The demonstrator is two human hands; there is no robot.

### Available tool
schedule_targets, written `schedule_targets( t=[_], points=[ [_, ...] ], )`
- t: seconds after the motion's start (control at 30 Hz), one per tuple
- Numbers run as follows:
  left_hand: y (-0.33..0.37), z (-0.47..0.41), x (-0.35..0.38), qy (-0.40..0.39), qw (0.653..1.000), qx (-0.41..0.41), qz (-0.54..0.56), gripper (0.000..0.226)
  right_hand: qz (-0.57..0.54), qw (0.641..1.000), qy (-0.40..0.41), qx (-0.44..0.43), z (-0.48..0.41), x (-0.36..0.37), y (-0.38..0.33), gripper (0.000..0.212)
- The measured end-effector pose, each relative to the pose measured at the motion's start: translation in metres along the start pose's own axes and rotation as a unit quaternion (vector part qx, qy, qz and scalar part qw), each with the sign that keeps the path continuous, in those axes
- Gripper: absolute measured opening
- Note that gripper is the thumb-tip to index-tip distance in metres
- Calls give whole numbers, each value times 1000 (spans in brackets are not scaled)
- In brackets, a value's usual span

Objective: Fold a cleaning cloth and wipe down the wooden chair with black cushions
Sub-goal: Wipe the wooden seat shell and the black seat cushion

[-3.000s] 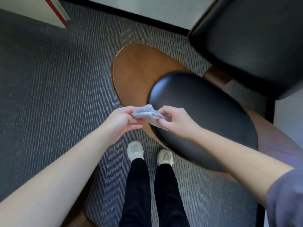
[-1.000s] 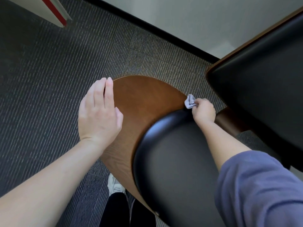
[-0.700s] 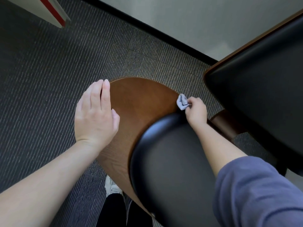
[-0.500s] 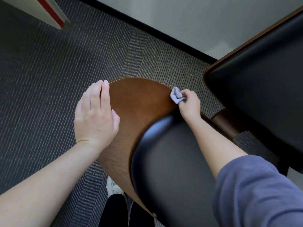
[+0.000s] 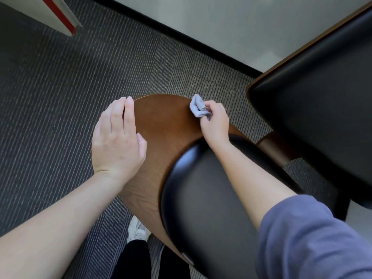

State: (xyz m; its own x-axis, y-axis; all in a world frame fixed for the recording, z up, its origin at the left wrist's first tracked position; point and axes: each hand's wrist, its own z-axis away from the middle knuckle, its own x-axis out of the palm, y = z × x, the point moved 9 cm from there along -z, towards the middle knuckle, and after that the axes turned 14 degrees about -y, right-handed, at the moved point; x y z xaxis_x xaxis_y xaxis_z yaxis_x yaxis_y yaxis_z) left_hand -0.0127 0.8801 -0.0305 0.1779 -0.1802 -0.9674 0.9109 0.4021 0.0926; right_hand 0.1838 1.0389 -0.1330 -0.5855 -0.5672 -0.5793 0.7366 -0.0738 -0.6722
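The wooden chair's brown seat shell (image 5: 167,125) curves out below me, with its black seat cushion (image 5: 209,198) nearer and the black back cushion (image 5: 318,109) at the right. My right hand (image 5: 215,125) grips a small folded grey cloth (image 5: 198,106) and presses it on the far edge of the wood. My left hand (image 5: 118,137) lies flat with straight fingers along the shell's left rim.
Dark ribbed carpet (image 5: 60,87) surrounds the chair. A pale wall with a black skirting (image 5: 201,43) runs behind. A white panel with a red stripe (image 5: 58,13) stands at the top left. My feet (image 5: 138,232) are under the seat's near edge.
After both hands folded the cloth, my left hand settled on the rim. My right hand has slid the cloth leftward along the far wooden edge.
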Motion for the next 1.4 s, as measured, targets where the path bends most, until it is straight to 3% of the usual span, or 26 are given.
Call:
schedule_targets(
  t=[0.13, 0.37, 0.43, 0.53, 0.63, 0.87, 1.03, 1.17, 1.3, 1.4],
  points=[
    [0, -1, -1, -15, 1000, 2, 8, 71, 5, 999, 31, 26, 7, -2, -10, 20],
    [0, 0, -1, -47, 998, 11, 41, 67, -39, 997, 20, -62, 23, 14, -58, 13],
    [0, 0, -4, -51, 996, 21, 72, 63, -32, 994, 37, -95, 29, 17, -73, 14],
    [-4, 0, -10, -56, 982, 59, 172, 54, -14, 994, 68, -80, 33, 21, -82, 16],
    [-16, -7, -18, -95, 944, 95, 302, 48, -12, 994, 70, -81, 36, 22, -91, 18],
    [-50, -28, -18, -222, 863, 27, 452, 40, -15, 988, 86, -125, 53, 32, -127, 20],
    [-60, -26, 1, -336, 739, -67, 580, 25, -36, 985, 115, -125, 64, 38, -136, 20],
    [-68, -28, 8, -381, 722, -87, 571, 10, -52, 981, 105, -152, 76, 48, -146, 22],
    [-72, -26, 11, -393, 716, -103, 568, 16, -92, 981, 123, -121, 85, 54, -147, 21],
    [-68, -21, 12, -431, 690, -78, 576, 19, -114, 980, 98, -133, 101, 67, -148, 17]
  ],
)
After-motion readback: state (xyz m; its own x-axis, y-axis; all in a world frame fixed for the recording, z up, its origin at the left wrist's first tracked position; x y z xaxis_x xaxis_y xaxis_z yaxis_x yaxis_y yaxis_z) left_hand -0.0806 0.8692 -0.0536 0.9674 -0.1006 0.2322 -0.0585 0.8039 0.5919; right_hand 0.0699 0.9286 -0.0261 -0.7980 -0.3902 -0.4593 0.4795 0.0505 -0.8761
